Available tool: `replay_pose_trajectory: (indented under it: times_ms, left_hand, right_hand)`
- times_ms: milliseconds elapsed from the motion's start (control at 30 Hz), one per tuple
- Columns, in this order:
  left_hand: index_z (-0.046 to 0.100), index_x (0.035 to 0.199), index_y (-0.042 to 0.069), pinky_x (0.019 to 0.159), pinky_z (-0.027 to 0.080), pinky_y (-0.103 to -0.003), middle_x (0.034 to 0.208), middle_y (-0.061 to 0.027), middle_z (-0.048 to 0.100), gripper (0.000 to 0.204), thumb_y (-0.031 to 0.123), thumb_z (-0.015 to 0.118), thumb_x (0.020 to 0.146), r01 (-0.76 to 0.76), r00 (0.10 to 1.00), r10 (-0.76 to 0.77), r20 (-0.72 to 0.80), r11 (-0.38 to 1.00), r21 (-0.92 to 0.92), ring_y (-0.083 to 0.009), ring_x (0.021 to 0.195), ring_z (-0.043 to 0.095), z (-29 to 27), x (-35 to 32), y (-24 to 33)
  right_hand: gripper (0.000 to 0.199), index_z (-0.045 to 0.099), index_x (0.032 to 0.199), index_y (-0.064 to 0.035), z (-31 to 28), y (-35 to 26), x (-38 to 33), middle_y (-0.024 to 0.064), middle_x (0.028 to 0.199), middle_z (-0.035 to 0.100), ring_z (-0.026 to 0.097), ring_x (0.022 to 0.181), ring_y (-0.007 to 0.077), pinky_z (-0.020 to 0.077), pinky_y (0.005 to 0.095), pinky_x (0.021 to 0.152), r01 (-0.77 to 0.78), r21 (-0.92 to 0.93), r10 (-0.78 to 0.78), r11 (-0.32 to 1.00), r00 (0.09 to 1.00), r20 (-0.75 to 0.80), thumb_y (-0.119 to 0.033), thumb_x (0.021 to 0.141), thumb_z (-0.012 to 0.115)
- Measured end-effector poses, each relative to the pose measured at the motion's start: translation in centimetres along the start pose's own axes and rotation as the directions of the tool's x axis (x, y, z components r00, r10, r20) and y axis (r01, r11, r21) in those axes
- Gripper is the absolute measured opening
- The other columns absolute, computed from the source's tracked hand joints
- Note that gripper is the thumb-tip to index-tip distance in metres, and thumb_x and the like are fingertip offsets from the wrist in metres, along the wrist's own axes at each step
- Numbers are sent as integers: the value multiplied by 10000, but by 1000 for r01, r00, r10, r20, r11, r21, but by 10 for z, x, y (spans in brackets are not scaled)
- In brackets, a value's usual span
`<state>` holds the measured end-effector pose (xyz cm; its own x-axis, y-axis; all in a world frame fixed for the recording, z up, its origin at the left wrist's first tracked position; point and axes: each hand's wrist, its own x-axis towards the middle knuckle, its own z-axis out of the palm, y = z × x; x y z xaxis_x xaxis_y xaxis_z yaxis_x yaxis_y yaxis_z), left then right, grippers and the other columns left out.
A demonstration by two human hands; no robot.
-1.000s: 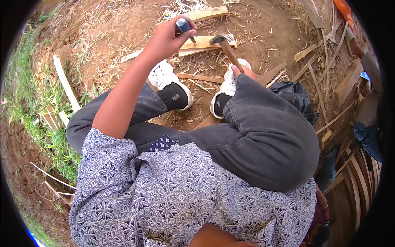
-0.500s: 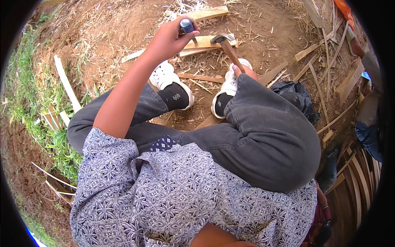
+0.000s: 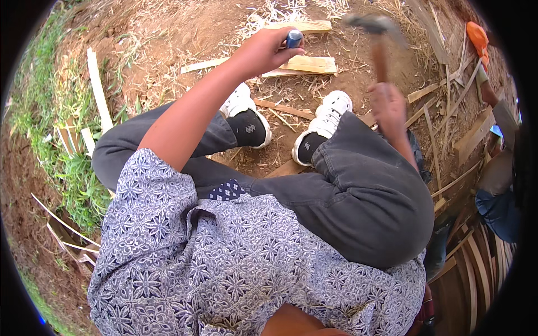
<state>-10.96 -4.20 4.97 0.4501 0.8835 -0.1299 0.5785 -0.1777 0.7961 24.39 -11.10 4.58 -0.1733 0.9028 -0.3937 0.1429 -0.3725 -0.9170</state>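
My left hand (image 3: 270, 51) is closed around the blue handle of a chisel (image 3: 294, 38), held upright above the wood. Its blade is hidden behind the hand. Under it lies a short pale wood piece (image 3: 309, 64) on top of other flat strips, just beyond my white shoes. Out to the right, my right hand (image 3: 388, 106) grips the wooden handle of a hammer (image 3: 380, 64). The hammer's head is lifted and blurred by motion, well apart from the chisel.
Another pale board (image 3: 305, 26) lies farther off among shavings. Long wood strips (image 3: 437, 129) litter the ground at the right, by a black plastic bag (image 3: 417, 154). Beyond them is another person's arm (image 3: 488, 89) near an orange item (image 3: 477, 38). Grass (image 3: 73, 162) grows at the left.
My right hand has swung the hammer up and to the right, away from the wood and chisel. The chisel stays in my left hand; the whole view has shifted slightly.
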Motion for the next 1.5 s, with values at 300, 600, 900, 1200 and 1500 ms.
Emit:
replay_pose_trajectory:
  times_ms: [300, 600, 900, 1200, 1500]
  left_hand:
    - [667, 1098, 77, 795, 569, -393, 950, -115, 759, 198, 224, 752, 997, -22, 999, 17, 49, 995, 94, -261, 849, 735, 3, -6, -7]
    - [655, 1111, 84, 783, 560, -403, 947, -116, 753, 199, 207, 752, 988, -105, 994, 105, 34, 994, 17, -285, 847, 727, 3, -7, -10]
    - [686, 1178, 88, 841, 577, -415, 1016, -124, 761, 226, 174, 747, 978, -166, 986, 166, 6, 986, -2, -318, 918, 737, 4, -5, -10]
    - [659, 1135, 94, 1052, 570, -347, 1188, -53, 748, 136, 24, 680, 1021, 64, 995, -92, -42, 895, -442, -165, 1129, 709, -5, -25, -40]
    - [596, 1236, 108, 1096, 548, -364, 1368, -115, 691, 198, 164, 664, 1059, 237, 933, -359, -42, 694, -680, -214, 1276, 660, -27, -51, -65]
  right_hand:
    - [249, 673, 1078, 25, 26, -87, -6, -4, 744, 562, 482, 643, 87, 399, 292, 575, 340, -503, -268, 795, 940, 213, -218, 1060, 622]
    - [283, 663, 1108, 61, 19, -82, -6, -11, 725, 549, 470, 641, 92, 405, 297, 578, 275, -526, -211, 805, 961, 180, -212, 1069, 599]
    - [343, 635, 893, -2, 35, -79, 4, -3, 675, 535, 502, 610, 121, 395, 337, 562, 189, -627, -3, 756, 958, 286, -311, 1037, 669]
    - [324, 652, 907, -17, 38, 18, 7, -41, 729, 521, 458, 671, 84, 381, 310, 597, -42, -202, 57, 979, 996, 71, -300, 1064, 662]
    - [359, 636, 895, -20, 74, 105, 8, -2, 728, 505, 448, 682, 111, 388, 353, 628, -263, -210, 277, 942, 960, 36, -334, 1069, 632]
